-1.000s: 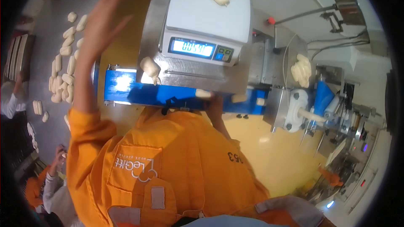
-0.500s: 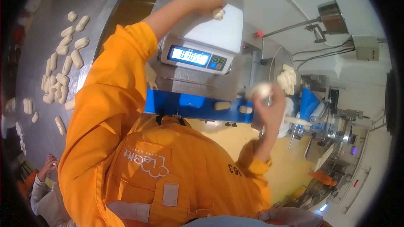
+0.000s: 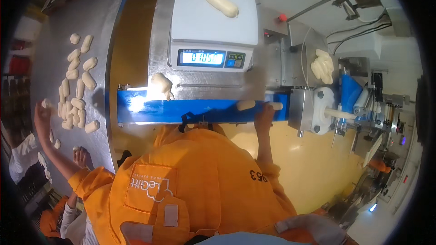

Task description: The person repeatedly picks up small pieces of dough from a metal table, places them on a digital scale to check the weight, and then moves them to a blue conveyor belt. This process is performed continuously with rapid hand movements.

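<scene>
Head view puts my right grip point(image 3: 265, 115) low at the blue belt point(image 3: 177, 113), fingers bent and reaching the left end of a dough roll point(image 3: 276, 105) lying there; whether they have closed on it, I cannot tell. My left grip point(image 3: 42, 115) is out over the far left side of the steel counter point(image 3: 102, 18), fingertips bunched at a small pale dough piece point(image 3: 46, 103); I can't say whether it is pinched or merely touched.

By their look, I judge these pieces light, soft and slightly tacky, quick to dent and likely to stretch if pulled by one end. I'd take a roll across its middle, fingers along both long sides, pressing very little.

Just left of the right grip, a second belt roll point(image 3: 246, 105) lies free. Beyond the belt, a lump of dough point(image 3: 161, 86) sits at the edge of the steel stand point(image 3: 159, 27), and a larger roll point(image 3: 221, 3) lies slantwise on the white scale point(image 3: 200, 27). Loose rolls point(image 3: 88, 80) cover part of the counter, near a co-worker's hand point(image 3: 80, 156); a heap of dough point(image 3: 322, 66) rests over on the right.

As for writing, the display point(image 3: 201, 57) shows lit digits, with small lettering above it. On the orange jacket point(image 3: 195, 172) I see a white outlined logo point(image 3: 152, 183) with lettering, upside down from here, and some dark digits point(image 3: 260, 176).
</scene>
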Demonstrator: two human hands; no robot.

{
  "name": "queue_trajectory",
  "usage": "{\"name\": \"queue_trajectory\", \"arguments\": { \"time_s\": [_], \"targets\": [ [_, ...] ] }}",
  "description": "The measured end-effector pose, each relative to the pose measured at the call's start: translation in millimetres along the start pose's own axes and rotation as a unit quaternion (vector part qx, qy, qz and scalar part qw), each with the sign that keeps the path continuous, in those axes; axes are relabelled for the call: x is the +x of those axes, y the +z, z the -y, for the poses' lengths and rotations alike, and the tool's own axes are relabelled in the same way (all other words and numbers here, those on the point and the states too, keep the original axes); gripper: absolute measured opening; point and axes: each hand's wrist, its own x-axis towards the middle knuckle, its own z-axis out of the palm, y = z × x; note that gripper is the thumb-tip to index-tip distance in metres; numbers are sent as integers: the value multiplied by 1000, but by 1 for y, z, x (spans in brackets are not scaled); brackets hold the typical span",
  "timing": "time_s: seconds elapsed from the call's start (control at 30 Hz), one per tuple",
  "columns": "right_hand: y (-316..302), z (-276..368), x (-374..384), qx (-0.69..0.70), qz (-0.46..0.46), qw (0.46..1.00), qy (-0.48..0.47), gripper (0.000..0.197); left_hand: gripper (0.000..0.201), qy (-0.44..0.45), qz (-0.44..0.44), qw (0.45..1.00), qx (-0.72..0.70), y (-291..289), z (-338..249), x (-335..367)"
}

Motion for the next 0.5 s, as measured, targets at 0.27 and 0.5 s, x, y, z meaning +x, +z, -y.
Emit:
{"name": "queue_trajectory", "arguments": {
  "time_s": [0.27,0.5],
  "targets": [
    [54,-50,0,-2,135,975,-176,42,64,302,-71,949,-53,81,-269,20],
    [-4,-37,-15,16,247,968,-32,32,47,604,-66,786,-115,160,-528,-4]
  ]
}}
